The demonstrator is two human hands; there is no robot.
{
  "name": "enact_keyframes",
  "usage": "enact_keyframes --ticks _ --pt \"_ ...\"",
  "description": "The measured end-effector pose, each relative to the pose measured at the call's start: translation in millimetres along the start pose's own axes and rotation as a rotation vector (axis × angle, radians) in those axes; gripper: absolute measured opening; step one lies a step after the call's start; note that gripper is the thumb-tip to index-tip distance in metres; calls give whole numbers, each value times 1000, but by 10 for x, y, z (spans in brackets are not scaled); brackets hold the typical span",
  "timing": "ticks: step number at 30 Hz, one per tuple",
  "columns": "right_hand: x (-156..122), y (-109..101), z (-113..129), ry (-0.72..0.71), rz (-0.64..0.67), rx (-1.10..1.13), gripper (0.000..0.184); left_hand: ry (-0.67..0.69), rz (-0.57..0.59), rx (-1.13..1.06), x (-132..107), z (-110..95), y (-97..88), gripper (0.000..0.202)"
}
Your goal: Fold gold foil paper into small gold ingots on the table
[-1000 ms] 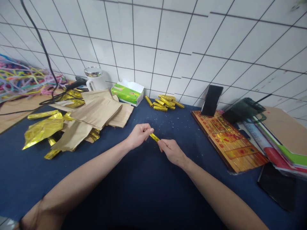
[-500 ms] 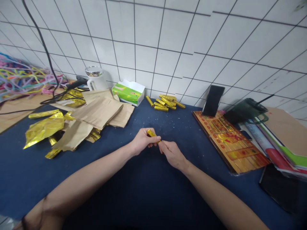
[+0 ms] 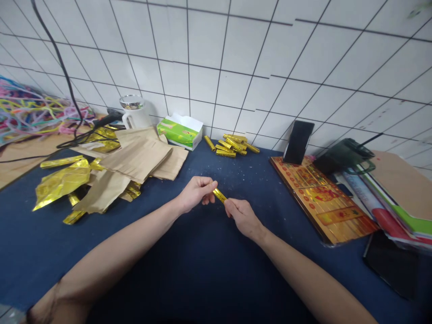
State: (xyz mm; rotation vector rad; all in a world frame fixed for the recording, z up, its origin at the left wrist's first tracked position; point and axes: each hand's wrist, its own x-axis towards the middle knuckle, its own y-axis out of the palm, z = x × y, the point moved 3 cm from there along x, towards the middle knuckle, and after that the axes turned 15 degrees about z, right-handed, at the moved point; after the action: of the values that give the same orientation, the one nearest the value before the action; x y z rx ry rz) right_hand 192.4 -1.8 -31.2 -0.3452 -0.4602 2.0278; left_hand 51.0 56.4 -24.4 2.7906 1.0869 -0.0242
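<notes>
Between my two hands, above the middle of the dark blue tabletop, is a small gold foil roll (image 3: 220, 195), slanting down to the right. The fingers of my right hand (image 3: 243, 217) are closed round its lower end and cover it. At the upper end, the thumb and fingers of my left hand (image 3: 199, 194) pinch together against the roll. Beyond the hands, a small heap of similar gold rolls (image 3: 232, 145) lies near the wall.
On the left lie brown paper sheets (image 3: 135, 155) and gold foil pieces (image 3: 64, 180). A green tissue pack (image 3: 178, 132) and a white mug (image 3: 137, 118) stand behind. To the right, a phone (image 3: 299, 141) leans above a gold-red printed pack (image 3: 324, 193), beside a dark jug (image 3: 344, 155).
My left hand has shifted slightly left along the roll. The roll's middle now shows between the hands, where before its upper end stuck out above the left thumb.
</notes>
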Motion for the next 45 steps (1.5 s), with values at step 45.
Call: enact_keyframes --ticks 45 --pt "9 -73 2 84 0 -234 44 -60 144 196 -11 -93 26 14"
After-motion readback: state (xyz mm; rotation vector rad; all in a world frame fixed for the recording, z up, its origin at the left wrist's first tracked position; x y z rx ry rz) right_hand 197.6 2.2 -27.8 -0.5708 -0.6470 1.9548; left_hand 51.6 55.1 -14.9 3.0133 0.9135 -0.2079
